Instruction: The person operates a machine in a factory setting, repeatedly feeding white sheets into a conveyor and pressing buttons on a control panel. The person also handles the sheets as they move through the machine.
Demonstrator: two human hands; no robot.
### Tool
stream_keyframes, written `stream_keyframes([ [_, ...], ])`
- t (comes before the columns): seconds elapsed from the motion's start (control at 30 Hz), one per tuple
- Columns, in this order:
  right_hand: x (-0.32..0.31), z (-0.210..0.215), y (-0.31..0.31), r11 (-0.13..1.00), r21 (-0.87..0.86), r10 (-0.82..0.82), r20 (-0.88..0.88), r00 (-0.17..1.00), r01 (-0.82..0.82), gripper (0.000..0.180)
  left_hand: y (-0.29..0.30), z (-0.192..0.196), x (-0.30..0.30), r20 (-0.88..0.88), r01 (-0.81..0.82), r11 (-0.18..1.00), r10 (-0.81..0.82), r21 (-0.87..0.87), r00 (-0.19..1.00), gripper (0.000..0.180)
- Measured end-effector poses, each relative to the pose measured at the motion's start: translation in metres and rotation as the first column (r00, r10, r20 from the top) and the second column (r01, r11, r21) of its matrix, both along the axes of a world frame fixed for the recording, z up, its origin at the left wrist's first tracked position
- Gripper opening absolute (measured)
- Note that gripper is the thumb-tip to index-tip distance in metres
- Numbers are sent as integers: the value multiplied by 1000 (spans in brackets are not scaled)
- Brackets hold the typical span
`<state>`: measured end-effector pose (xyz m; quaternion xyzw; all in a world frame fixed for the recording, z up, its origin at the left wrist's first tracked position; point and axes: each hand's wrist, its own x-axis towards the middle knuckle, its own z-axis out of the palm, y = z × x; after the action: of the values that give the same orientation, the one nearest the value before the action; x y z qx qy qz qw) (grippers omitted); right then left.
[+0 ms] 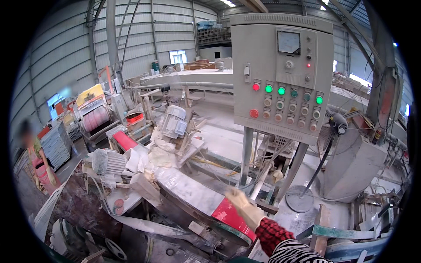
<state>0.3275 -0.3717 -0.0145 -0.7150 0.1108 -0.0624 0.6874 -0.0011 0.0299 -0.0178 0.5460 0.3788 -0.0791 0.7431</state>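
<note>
My right hand (245, 208), in a pale cream glove, reaches in from the lower right over the near end of a conveyor belt (184, 182). Its fingertips are blurred, so whether they are apart or closed does not show. Beneath and beside the glove lies a red panel (233, 218), though contact between them cannot be made out. Whitish dust or slurry coats the belt's middle, and a second red panel (125, 140) shows at its far end. My left hand is outside the picture.
A grey control cabinet (258, 57) with lit buttons stands on legs ahead. Dusty motors (174, 120) flank the belt. A black fan (339, 124) on a round-based pole stands right. A person (41, 162) in a pink apron is at far left, near stacked slabs (56, 142).
</note>
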Motion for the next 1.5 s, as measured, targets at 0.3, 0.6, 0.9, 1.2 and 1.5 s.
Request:
stream_keyframes([
  [0.3, -40, 395, -162, 201, -467, -60, 871, 487, 861, 18, 40, -100, -13, 0, -147, 989, 147, 27, 989, 45],
  [0.6, -40, 494, -179, -415, -537, -8, 810, 587, 735, 24, 43, -168, -14, -93, -70, 997, 73, 27, 993, 46],
  [0.9, -18, 501, -185, -511, -566, 5, 750, 661, 646, 25, 35, -158, -17, -119, -79, 996, 85, 51, 989, 45],
  [1.2, -11, 508, -205, -547, -578, 31, 709, 705, 606, 26, 43, -205, -33, -45, -218, 976, 216, -29, 975, 45],
  [1.5, -11, 512, -207, -577, -575, 90, 662, 745, 581, 26, 51, -213, -41, -63, -220, 975, 217, -35, 974, 46],
])
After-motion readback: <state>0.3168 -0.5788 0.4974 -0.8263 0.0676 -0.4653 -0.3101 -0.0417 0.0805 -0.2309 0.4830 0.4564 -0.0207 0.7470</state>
